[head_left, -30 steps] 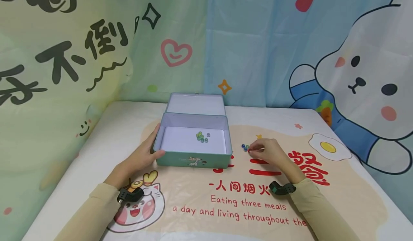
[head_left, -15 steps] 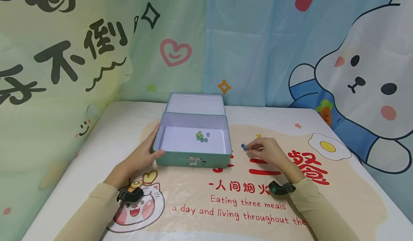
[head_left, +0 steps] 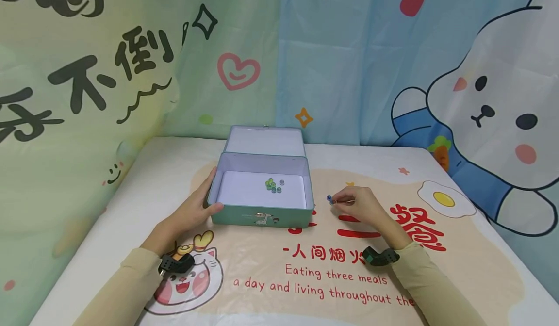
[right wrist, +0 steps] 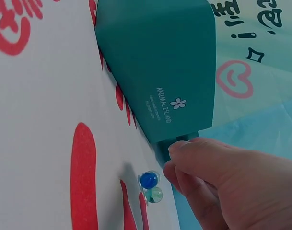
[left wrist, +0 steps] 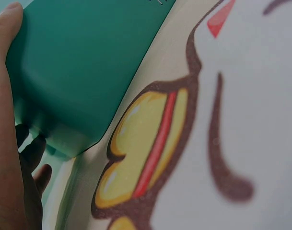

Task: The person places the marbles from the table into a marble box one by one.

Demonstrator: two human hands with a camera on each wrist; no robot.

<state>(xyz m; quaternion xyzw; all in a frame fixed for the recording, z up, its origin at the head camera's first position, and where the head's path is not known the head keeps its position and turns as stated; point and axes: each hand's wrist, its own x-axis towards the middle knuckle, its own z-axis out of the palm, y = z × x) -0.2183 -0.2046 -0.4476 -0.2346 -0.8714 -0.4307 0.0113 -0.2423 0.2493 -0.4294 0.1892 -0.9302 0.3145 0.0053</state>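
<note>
A green tin box (head_left: 262,216) stands on the table with its lid open at the back. My left hand (head_left: 196,202) holds its left side, thumb over the front corner; the left wrist view shows the thumb and fingers about the green tin (left wrist: 83,72). Several small glass marbles (head_left: 272,186) lie inside. Right of the box, my right hand (head_left: 360,204) is low over the table, thumb and fingers pinched together, the marble between them hidden. In the right wrist view, a blue marble (right wrist: 149,180) and a pale green marble (right wrist: 155,194) lie beside the fingertips.
The open lid (head_left: 265,140) leans behind the box. A printed cloth (head_left: 332,287) with red lettering and a cartoon cat covers the table. A printed curtain (head_left: 323,64) hangs behind the table's far edge.
My right hand has shifted slightly left toward the small marbles, and fewer of them show beside its fingertips. My left hand and the box stay in place.
</note>
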